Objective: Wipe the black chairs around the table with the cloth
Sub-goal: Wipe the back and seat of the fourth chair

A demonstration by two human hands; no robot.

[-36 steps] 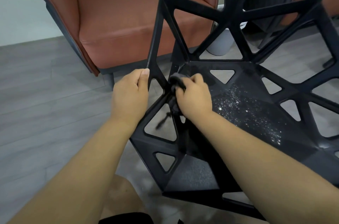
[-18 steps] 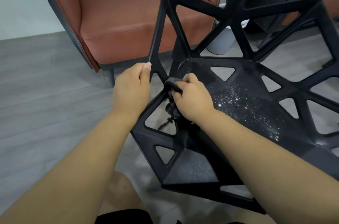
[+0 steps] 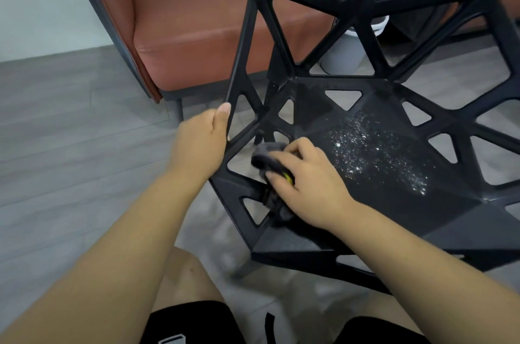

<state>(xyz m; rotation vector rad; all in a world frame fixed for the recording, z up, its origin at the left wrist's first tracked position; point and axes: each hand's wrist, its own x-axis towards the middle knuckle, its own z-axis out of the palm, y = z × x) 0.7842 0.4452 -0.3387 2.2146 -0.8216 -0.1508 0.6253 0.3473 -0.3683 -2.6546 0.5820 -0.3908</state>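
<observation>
Our left hand [image 3: 198, 146] curls its fingers [image 3: 222, 112] around a side strut of the black chair [image 3: 394, 202]. Our right hand [image 3: 312, 183] clamps its fingers on the dark cloth [image 3: 266, 153], pressing it against the seat's left rim.

Bare forearms [image 3: 126, 231], black shorts [image 3: 194, 324] bearing a small white marking [image 3: 172, 340].
</observation>
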